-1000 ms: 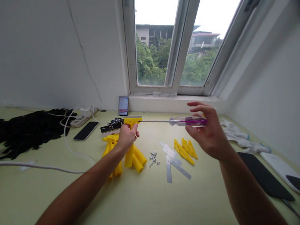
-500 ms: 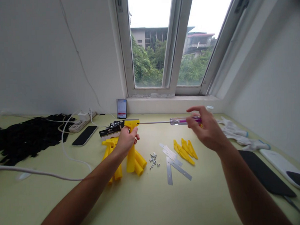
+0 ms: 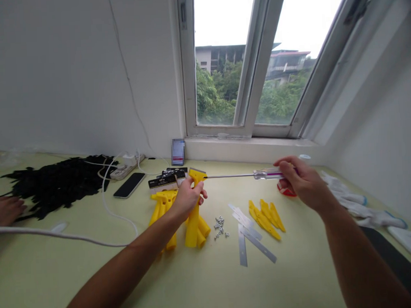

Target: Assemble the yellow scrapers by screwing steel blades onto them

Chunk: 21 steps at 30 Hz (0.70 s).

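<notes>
Gripping yellow plastic scraper handle [image 3: 194,222] in left hand [image 3: 189,200], fingers wrapped round it, upright beside a pile of yellow handles [image 3: 163,206]. Right hand [image 3: 304,181] pinching clear-handled screwdriver [image 3: 267,173], held level, tip at scraper head.

My 2 arms reach forward. Left hand [image 3: 187,198] curled closed near 12 o'clock, left forearm [image 3: 128,257] rising from 7 o'clock. Right hand [image 3: 304,182] pinched near 1 o'clock, right forearm [image 3: 360,256] rising from 5 o'clock.
</notes>
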### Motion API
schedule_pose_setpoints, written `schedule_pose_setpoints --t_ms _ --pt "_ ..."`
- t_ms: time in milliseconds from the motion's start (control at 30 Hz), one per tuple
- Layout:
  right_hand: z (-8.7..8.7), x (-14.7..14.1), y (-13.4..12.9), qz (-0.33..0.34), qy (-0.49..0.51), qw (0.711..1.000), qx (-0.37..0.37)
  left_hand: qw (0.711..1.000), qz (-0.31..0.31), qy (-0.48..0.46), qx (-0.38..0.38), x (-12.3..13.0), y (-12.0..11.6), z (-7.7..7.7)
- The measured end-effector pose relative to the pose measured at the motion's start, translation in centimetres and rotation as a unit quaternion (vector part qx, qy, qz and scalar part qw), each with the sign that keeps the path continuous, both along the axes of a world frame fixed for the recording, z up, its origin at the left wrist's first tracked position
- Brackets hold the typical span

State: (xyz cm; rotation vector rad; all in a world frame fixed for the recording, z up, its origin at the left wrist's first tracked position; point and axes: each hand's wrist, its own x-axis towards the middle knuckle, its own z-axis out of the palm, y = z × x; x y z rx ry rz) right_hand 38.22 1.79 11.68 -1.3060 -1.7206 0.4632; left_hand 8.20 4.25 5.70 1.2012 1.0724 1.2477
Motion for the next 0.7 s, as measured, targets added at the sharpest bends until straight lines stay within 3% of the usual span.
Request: schedule_pose_setpoints --t_ms 133,300,433,700 --pt "0.3 0.0 0.0 0.058 -0.003 0.998 -0.018 1.0 0.006 -0.007 0.007 -0.1 0.1 0.1" --pt "-0.5 1.7 1.0 0.063 0.038 0.997 -0.03 0.998 0.063 -0.009 0.019 -0.4 0.6 0.4" --pt "-3.1 2.3 3.2 0.031 0.051 0.997 -0.041 0.994 0.1 -0.031 0.023 -0.4 0.9 0.2" --pt "-10.3 0.3 7.0 0.081 -0.098 0.988 -0.087 0.999 0.038 -0.017 0.03 0.5 -0.1 -0.4"
